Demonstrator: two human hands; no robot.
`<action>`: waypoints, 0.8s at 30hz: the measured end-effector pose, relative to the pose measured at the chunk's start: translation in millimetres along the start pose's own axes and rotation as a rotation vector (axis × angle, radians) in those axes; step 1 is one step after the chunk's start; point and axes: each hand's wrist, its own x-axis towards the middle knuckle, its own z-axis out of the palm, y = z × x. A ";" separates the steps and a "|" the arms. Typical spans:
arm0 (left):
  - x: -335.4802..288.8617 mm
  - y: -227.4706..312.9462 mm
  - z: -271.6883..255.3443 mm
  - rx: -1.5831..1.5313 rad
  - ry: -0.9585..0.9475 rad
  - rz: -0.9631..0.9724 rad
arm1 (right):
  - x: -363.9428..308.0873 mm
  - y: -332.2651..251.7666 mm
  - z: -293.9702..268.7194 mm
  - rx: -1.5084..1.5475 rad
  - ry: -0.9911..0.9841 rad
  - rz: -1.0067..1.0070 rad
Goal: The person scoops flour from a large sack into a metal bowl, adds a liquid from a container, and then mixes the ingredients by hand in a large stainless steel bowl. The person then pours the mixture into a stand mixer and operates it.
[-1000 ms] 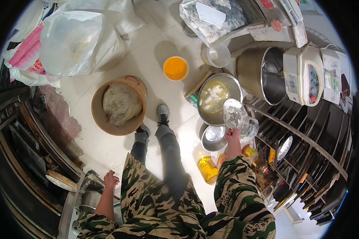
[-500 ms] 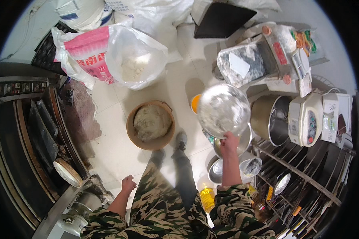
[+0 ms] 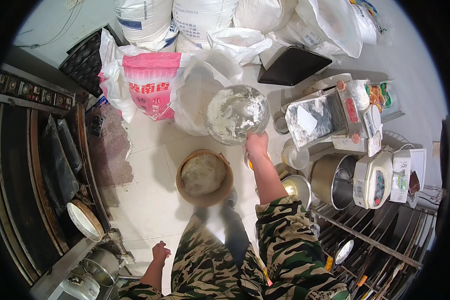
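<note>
My right hand (image 3: 256, 146) grips the near rim of a wide metal bowl (image 3: 225, 136), whose inside is smeared with white flour. The bowl hangs in the air beside the mouth of an open plastic-lined flour sack (image 3: 197, 97) with pink and white printing. Below it on the floor stands a round tan tub (image 3: 180, 187) holding a large lump of dough (image 3: 203, 174). At my left side, my left hand (image 3: 160, 251) hangs free with loosely bent fingers and nothing in it, apart from everything around.
Full white sacks (image 3: 200, 20) line the far wall. To the right are a floury metal machine (image 3: 317, 117), a steel pot (image 3: 327, 182), a scale (image 3: 375, 180) and a slatted rack (image 3: 370, 235). A dark oven (image 3: 20, 190) stands at the left.
My right hand has carried the metal bowl forward and left, from above the vessels on the right to the flour sack. My left hand still hangs at my side. The view has shifted.
</note>
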 end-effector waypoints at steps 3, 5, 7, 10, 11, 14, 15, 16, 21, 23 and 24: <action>6.8 -9.8 -7.0 0.004 -0.012 -0.014 | 2.0 2.8 4.1 -0.089 0.006 0.098; 16.2 -7.4 -7.3 0.033 -0.040 0.006 | 21.5 27.2 -4.2 -0.097 0.037 0.023; 16.8 0.1 -3.6 0.043 -0.030 0.004 | 15.2 28.4 0.7 -0.024 0.056 0.015; 12.4 27.1 5.3 0.080 -0.047 0.020 | -7.1 21.9 -13.5 0.198 0.093 0.148; 10.4 36.7 8.6 0.109 -0.053 0.022 | -12.8 23.9 -25.1 0.251 0.075 0.240; 14.6 46.4 16.7 0.140 -0.058 0.051 | -43.5 37.1 -62.8 0.488 -0.013 0.306; 10.0 51.2 19.3 0.141 -0.054 0.060 | -58.8 41.0 -82.8 0.504 0.040 0.377; 10.6 56.1 21.3 0.176 -0.055 0.052 | -73.5 40.9 -101.0 0.523 0.084 0.436; 2.8 65.0 38.2 0.238 -0.019 0.038 | -100.5 171.4 -265.0 0.631 0.338 0.548; -6.1 70.8 49.3 0.250 0.003 0.033 | -115.8 228.6 -334.1 0.531 0.442 0.530; -9.0 68.8 50.9 0.255 0.010 0.044 | -118.5 232.2 -353.3 0.532 0.528 0.575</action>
